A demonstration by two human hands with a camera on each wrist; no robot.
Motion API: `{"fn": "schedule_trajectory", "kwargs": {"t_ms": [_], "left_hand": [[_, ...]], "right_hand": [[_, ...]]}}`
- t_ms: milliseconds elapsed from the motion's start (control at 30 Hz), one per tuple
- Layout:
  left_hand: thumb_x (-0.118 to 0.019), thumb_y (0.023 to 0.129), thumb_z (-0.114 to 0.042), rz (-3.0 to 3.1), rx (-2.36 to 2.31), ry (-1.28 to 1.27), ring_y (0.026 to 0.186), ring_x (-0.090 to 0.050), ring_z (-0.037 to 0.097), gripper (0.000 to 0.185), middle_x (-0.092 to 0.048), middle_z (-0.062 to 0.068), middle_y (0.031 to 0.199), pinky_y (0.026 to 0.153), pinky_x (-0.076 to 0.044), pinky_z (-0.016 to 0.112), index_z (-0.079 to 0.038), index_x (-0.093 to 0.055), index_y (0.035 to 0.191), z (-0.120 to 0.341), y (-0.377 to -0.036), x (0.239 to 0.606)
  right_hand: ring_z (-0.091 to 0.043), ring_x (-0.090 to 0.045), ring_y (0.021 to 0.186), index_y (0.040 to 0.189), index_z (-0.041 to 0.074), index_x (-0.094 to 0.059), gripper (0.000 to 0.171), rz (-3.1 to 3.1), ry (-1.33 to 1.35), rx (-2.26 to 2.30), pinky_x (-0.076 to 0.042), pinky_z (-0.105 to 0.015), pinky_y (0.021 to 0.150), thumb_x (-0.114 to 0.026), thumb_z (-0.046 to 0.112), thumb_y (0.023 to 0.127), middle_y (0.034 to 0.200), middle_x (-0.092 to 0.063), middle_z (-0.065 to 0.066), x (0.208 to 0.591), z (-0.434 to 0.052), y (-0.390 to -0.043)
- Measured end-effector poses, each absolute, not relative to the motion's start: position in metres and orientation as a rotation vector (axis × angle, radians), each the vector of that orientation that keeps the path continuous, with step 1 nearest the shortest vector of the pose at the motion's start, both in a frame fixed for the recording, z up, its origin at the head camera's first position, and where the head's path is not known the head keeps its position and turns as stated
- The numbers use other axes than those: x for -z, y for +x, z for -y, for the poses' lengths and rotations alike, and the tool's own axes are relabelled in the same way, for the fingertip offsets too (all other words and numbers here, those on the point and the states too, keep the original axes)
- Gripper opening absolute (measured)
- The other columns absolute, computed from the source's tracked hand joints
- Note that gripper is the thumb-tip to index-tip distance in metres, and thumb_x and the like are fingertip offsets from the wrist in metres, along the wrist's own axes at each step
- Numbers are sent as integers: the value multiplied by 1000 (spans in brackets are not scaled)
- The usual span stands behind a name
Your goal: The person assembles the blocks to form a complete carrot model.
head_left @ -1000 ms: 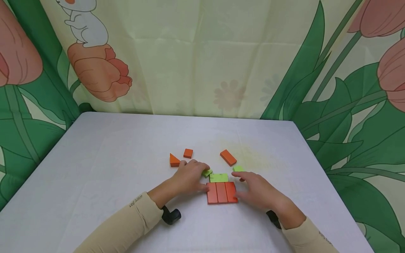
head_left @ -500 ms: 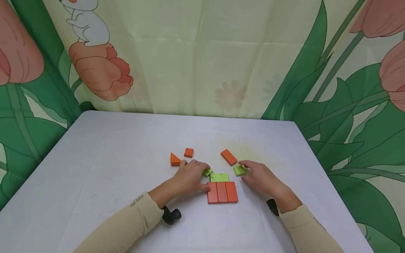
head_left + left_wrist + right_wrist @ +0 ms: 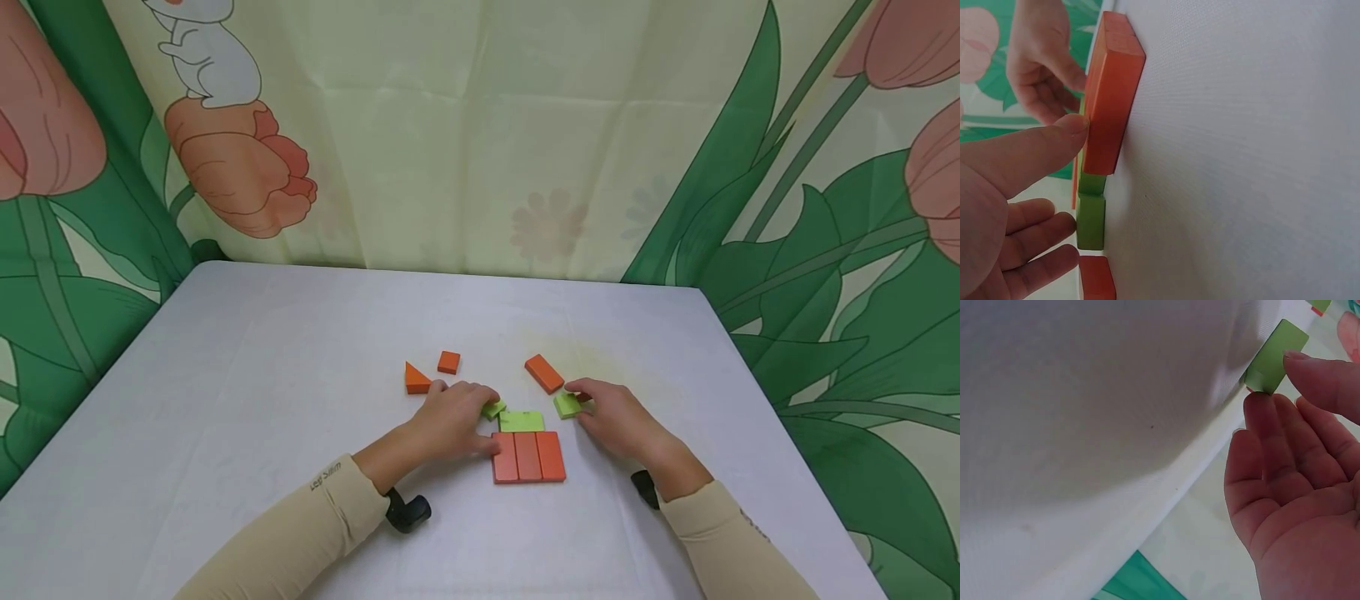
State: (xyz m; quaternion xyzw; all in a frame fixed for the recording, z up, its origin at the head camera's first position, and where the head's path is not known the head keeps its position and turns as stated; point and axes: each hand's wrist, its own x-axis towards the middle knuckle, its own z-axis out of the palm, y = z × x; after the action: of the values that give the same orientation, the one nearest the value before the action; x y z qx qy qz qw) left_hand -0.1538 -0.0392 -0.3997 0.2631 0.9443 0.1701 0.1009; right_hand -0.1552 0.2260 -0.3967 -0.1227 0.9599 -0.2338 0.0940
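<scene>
Three red rectangular blocks (image 3: 528,457) lie side by side, and a light green rectangular block (image 3: 521,422) lies along their far edge. My left hand (image 3: 452,419) rests its thumb against the left red block (image 3: 1113,94). Its fingertips touch a small green block (image 3: 1090,222) left of the green rectangle, and partly cover it in the head view. To the right, my right hand (image 3: 624,422) pinches another small green block (image 3: 567,406) between thumb and forefinger. That block (image 3: 1275,357) stays low at the table surface.
An orange triangular block (image 3: 416,379) and an orange square block (image 3: 448,362) lie beyond the left hand. An orange rectangular block (image 3: 543,373) lies slanted just beyond the right fingertips. A white cloth-covered table (image 3: 262,358) bears them, with a printed curtain (image 3: 420,167) behind.
My right hand has left the right side of the red blocks, moved away from me and taken hold of the right small green block. The left hand has stayed in place.
</scene>
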Motion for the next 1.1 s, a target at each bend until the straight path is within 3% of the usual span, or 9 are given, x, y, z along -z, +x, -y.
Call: {"fn": "schedule_trajectory", "kwargs": {"t_ms": [300, 467, 767, 1100], "left_hand": [[-83, 80, -45, -2784, -502, 772, 122, -54, 20, 65, -64, -1, 126, 96, -35, 49, -13, -62, 132, 39, -153, 397], [-83, 81, -45, -2778, -508, 773, 122, -53, 20, 65, -63, 0, 127, 94, -35, 47, -13, -61, 133, 40, -153, 397], [-82, 81, -45, -2778, -500, 777, 122, -53, 20, 65, -63, 0, 129, 94, -35, 47, -13, -61, 133, 40, -153, 397], [-82, 82, -46, -2787, -497, 790, 120, -54, 19, 64, -64, -1, 125, 92, -35, 45, -13, -61, 133, 40, -153, 399]], "right_hand": [[-31, -63, 109, 130, -3, -59, 39, -2875, -360, 746, -51, -47, 92, -65, 0, 92, 122, -64, -15, 396, -225, -158], [-28, -64, 101, 122, -4, -63, 33, -2914, -349, 761, -52, -45, 90, -68, 6, 91, 112, -67, -12, 397, -223, -158], [-27, -61, 104, 126, 0, -63, 41, -2850, -270, 743, -52, -45, 89, -75, 15, 90, 114, -66, -9, 398, -214, -161], [-28, -60, 101, 129, 0, -61, 39, -2872, -242, 677, -52, -47, 89, -65, 6, 90, 118, -65, -12, 396, -217, -168]]}}
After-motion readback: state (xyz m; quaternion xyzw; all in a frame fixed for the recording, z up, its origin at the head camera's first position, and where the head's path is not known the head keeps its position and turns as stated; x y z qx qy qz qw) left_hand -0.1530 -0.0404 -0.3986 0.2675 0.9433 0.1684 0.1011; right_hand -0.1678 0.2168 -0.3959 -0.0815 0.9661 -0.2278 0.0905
